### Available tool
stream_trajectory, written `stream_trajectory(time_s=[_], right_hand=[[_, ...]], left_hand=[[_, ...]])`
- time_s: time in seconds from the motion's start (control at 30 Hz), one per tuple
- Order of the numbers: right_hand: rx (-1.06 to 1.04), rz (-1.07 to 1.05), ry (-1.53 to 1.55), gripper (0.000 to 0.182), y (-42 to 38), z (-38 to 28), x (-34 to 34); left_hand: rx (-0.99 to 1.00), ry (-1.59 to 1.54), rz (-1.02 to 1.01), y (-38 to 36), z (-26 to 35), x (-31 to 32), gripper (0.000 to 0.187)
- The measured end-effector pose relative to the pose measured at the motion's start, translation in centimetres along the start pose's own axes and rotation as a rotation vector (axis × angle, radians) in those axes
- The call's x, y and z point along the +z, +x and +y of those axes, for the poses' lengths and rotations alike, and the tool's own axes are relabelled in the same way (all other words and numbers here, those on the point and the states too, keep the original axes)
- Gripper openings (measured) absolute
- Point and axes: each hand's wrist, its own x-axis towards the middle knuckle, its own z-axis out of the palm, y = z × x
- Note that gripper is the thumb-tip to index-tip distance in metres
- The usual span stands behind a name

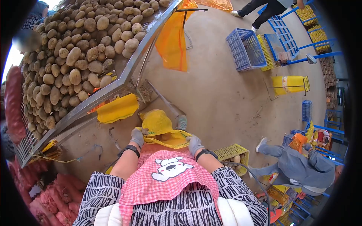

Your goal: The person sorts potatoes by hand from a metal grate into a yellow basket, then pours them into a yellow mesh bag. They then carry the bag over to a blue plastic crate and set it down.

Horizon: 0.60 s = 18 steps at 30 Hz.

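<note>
My left hand (137, 138), in a grey glove, is closed on the left side of the rim of a yellow mesh bag (155, 120). On the right side of the same rim, my right hand (194, 144), also gloved, is closed too. The bag's mouth is stretched wide between my hands, just in front of my pink checked apron (154, 180). Something brownish shows in the mouth, but I cannot make out what it is. Ahead to the left, many potatoes (74, 76) lie heaped on a sorting table with a metal rim (109, 88).
A yellow bag (118, 109) and an orange bag (171, 43) hang at the table's edge. A yellow crate (230, 152) with potatoes stands by my right arm. Farther off are a blue crate (247, 51), a bent-over person (301, 167) and another person's legs (260, 11). Red sacks (56, 196) lie left.
</note>
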Motion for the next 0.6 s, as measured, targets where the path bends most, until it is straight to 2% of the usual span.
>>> stream_trajectory(time_s=[0.03,0.1,0.13,0.2,0.23,0.33,0.37,0.4,0.47,0.53,0.6], right_hand=[[-0.012,-0.015,0.000,0.022,-2.4,-1.8,1.2],[-0.145,0.075,-0.919,0.019,-5.0,-4.4,2.5],[-0.157,0.063,-0.916,0.019,-4.8,-4.9,2.2],[-0.042,0.053,-0.997,0.018,-4.2,-5.4,1.5],[-0.158,-0.018,-0.564,0.020,5.2,3.6,-3.8],[-0.125,0.035,-0.501,0.027,-1.3,-1.0,-2.3],[-0.188,0.057,-0.518,0.031,5.0,5.9,-5.5],[-0.189,0.060,-0.498,0.031,3.8,4.6,-5.8],[0.121,0.118,0.380,0.029,-2.7,-1.9,-5.8],[0.115,0.167,0.324,0.026,-7.4,-6.0,-6.7],[0.126,0.101,0.515,0.023,-9.4,-7.8,-8.4]], left_hand=[[0.050,0.048,-0.029,0.1,-1.2,-1.6,0.022],[0.052,0.150,-0.008,-2.7,-1.7,-2.2,0.023],[0.030,0.262,0.016,-3.9,-2.0,-2.1,0.024],[0.016,0.179,0.073,-4.9,-2.7,-1.8,0.024],[-0.016,0.098,0.122,-5.7,-3.0,-1.6,0.024],[-0.033,0.047,0.158,-8.9,-3.1,0.1,0.021],[-0.096,0.015,0.087,-9.7,-3.5,-0.2,0.019],[-0.091,0.035,0.082,-10.2,-4.2,-0.9,0.019],[-0.117,0.016,-0.087,-10.7,-5.2,-1.4,0.022],[-0.155,0.074,-0.109,-14.1,-3.0,3.2,0.024],[-0.184,0.134,-0.138,-16.0,-1.3,6.9,0.027]])
